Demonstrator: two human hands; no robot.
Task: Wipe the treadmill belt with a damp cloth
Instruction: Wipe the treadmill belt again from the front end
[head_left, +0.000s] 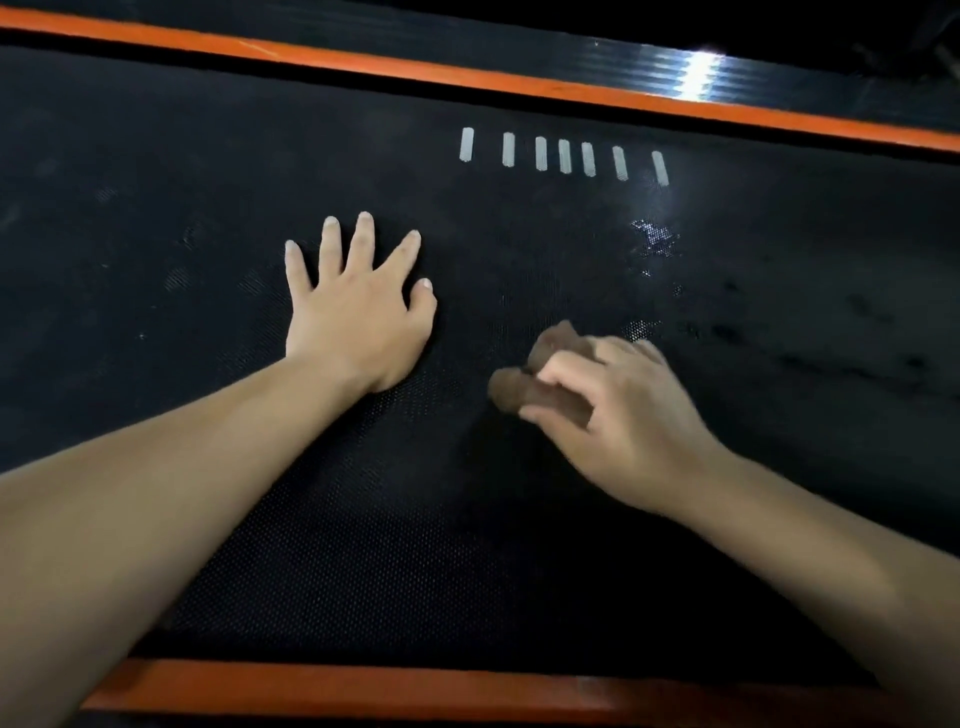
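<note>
The black textured treadmill belt fills most of the head view. My left hand lies flat on the belt with fingers spread, palm down, holding nothing. To its right, my right hand is closed on a small crumpled brown cloth, pressed against the belt. The cloth pokes out past my fingers to the left and is blurred. Wet glossy patches show on the belt beyond and to the right of the cloth.
An orange side rail runs along the far edge of the belt, and another orange rail along the near edge. Several short white stripes are printed on the belt near the far rail.
</note>
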